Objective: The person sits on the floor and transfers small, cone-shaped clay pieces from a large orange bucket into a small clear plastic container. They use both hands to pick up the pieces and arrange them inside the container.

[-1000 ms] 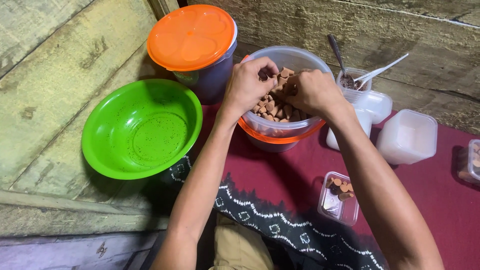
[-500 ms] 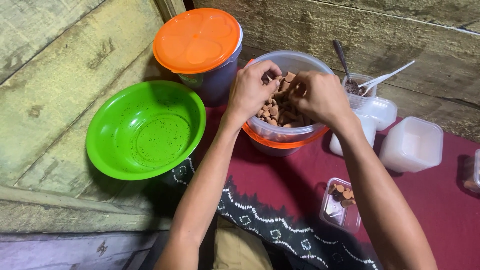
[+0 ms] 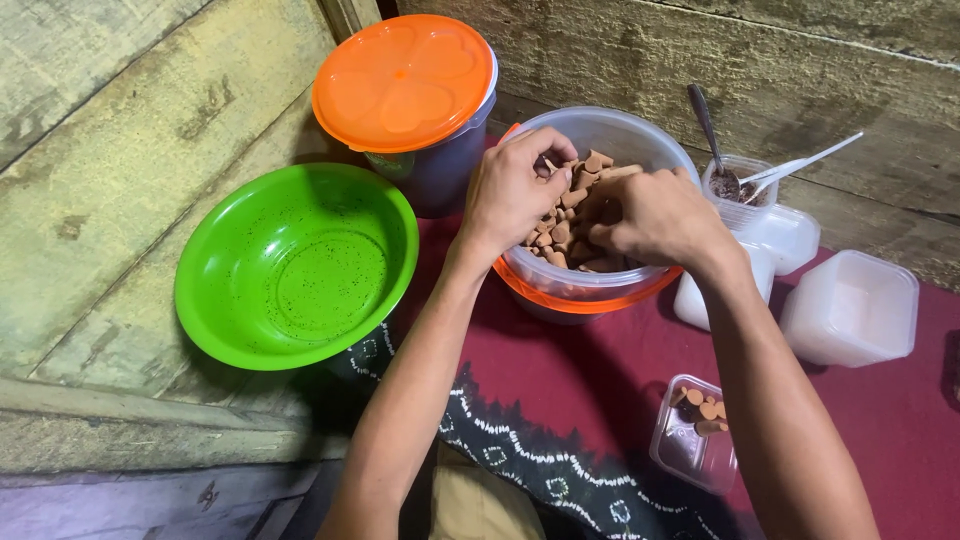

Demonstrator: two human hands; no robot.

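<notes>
- Two bare hands reach into a clear round tub [image 3: 560, 285] with an orange band around its base, which stands on a dark red cloth [image 3: 580, 390] near the cloth's far edge
- The tub is heaped with small brown biscuit-like pieces [image 3: 570, 205]
- The left hand [image 3: 510, 190] is curled over the pile at the tub's left side, fingers bent down among the pieces; whether it has pinched any piece I cannot tell
- The right hand [image 3: 655, 215] lies over the pile at the tub's right side, fingers folded in towards the left hand and touching the pieces; what it holds, if anything, is hidden
- A green plastic bowl [image 3: 295, 265] sits just left of the tub, off the cloth's left edge, on weathered wooden boards [image 3: 90, 180]
- A dark container with an orange lid [image 3: 405, 80] stands behind the bowl and close beside the tub, at the far left corner of the cloth
- A small clear cup [image 3: 740, 195] right of the tub holds dark powder, a metal spoon [image 3: 705, 115] and a white plastic spoon [image 3: 800, 165]
- White lidded square boxes [image 3: 850, 305] rest near the cloth's right edge
- A small clear square box [image 3: 695, 435] with a few brown pieces inside lies nearer the person, beside the right forearm
- A black cloth with white patterns [image 3: 520, 450] runs along the red cloth's near edge
</notes>
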